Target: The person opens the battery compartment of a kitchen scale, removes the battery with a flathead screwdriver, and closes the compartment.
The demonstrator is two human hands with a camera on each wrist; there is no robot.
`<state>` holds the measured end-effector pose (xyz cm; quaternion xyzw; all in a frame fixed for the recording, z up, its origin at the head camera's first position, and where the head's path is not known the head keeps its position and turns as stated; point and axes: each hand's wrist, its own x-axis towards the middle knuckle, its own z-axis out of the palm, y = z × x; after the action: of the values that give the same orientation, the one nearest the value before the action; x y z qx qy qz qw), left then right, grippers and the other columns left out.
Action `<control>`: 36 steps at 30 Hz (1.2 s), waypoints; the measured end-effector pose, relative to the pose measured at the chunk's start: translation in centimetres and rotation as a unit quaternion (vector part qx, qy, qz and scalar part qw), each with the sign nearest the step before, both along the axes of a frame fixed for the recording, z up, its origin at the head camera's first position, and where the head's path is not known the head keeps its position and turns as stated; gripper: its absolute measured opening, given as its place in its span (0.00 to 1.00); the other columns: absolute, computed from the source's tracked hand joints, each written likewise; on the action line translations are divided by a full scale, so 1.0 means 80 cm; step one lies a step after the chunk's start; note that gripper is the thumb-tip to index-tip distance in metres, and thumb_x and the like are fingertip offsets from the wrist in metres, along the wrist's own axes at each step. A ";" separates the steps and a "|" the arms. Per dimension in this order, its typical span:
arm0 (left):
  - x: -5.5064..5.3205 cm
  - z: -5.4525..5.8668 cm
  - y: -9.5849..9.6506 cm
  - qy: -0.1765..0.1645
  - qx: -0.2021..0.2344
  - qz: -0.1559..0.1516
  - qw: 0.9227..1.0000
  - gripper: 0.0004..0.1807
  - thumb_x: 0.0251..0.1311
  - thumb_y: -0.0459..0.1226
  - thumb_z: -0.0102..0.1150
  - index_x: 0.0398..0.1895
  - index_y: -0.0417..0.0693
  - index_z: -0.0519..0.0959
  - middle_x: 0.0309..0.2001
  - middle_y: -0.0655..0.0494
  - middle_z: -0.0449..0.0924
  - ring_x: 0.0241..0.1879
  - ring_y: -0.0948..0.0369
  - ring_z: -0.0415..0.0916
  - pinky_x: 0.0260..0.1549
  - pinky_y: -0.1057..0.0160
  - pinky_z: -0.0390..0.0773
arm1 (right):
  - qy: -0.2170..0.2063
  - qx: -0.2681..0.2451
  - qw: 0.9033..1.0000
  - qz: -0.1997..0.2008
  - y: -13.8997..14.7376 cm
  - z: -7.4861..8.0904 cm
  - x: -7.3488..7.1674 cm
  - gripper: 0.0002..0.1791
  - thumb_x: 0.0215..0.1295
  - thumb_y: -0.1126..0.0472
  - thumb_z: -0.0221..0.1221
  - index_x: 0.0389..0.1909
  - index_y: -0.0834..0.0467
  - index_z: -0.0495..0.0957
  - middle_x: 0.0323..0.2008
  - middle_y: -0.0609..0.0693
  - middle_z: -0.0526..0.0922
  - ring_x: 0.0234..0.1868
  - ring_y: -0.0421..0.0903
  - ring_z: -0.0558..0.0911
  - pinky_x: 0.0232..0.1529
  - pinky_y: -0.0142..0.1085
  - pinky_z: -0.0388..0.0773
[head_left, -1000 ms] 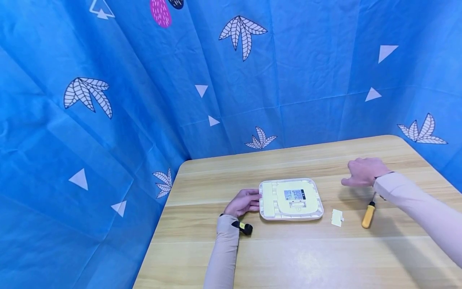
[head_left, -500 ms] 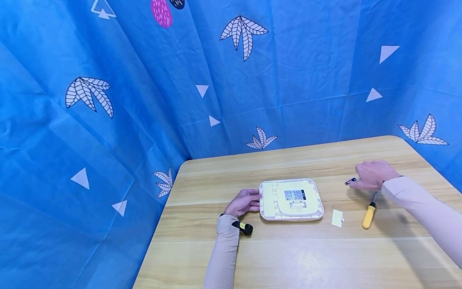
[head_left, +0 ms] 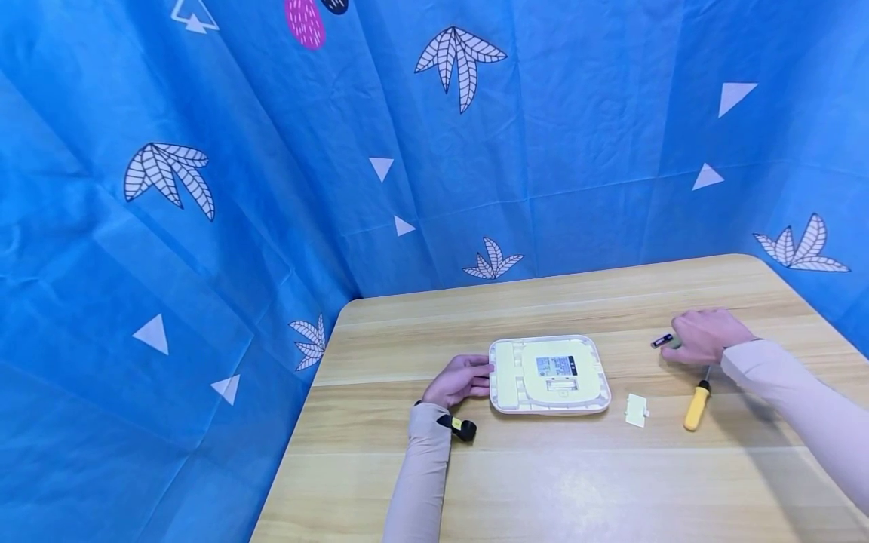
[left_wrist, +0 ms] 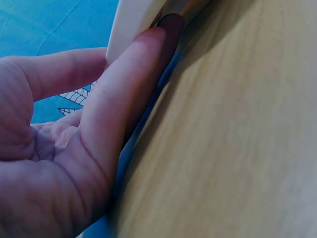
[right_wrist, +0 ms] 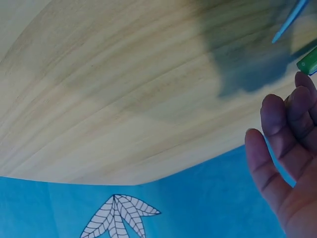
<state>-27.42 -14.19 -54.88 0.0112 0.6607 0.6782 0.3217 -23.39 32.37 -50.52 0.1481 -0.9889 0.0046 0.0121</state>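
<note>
A white, rounded rectangular plastic device (head_left: 505,377) lies on the table with its label and an uncovered battery slot facing up. My left hand (head_left: 458,381) grips its left edge. The left wrist view shows fingers (left_wrist: 121,94) on both sides of that edge. At the right, my right hand (head_left: 709,335) pinches a green battery (right_wrist: 308,63), mostly hidden by the hand and the frame edge. Just left of the fingertips lies a dark battery (head_left: 661,341). A small white battery cover (head_left: 636,410) sits between the device and a yellow-handled screwdriver (head_left: 696,407).
The wooden table (head_left: 543,483) has rounded far corners. Blue patterned curtain (head_left: 584,151) hangs behind it and along the left side. The screwdriver's shaft (right_wrist: 291,20) points in under my right hand and wrist.
My right hand has drawn back to the right, uncovering the dark battery on the table. A green battery now shows at its fingertips. The left hand and the device stay put.
</note>
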 end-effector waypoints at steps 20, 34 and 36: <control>0.004 0.002 0.001 -0.002 0.008 0.002 1.000 0.27 0.68 0.33 0.55 0.68 0.33 0.64 0.41 0.49 0.85 0.32 0.61 0.86 0.39 0.65 0.89 | -0.017 -0.038 0.999 -0.020 0.003 -0.007 0.006 0.20 0.56 0.44 0.61 0.17 0.49 0.66 0.16 0.45 0.66 0.18 0.42 0.66 0.15 0.33 0.60; 0.005 0.001 0.001 0.003 0.004 -0.001 1.000 0.26 0.68 0.32 0.55 0.67 0.32 0.64 0.42 0.48 0.85 0.32 0.61 0.86 0.39 0.65 0.89 | -0.031 -0.037 0.999 -0.018 0.006 -0.013 0.012 0.20 0.58 0.42 0.60 0.19 0.50 0.66 0.17 0.45 0.66 0.19 0.42 0.66 0.16 0.32 0.59; 0.005 0.003 0.001 0.005 0.004 -0.002 1.000 0.27 0.68 0.33 0.55 0.67 0.32 0.64 0.42 0.48 0.85 0.32 0.61 0.86 0.40 0.65 0.89 | -0.033 -0.037 0.999 -0.019 0.006 -0.011 0.013 0.20 0.58 0.42 0.60 0.18 0.49 0.65 0.17 0.46 0.66 0.19 0.42 0.65 0.15 0.32 0.58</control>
<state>-27.00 -14.08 -54.65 0.0165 0.6596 0.6801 0.3196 -22.39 32.85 -51.43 0.1285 -0.9906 0.0457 -0.0148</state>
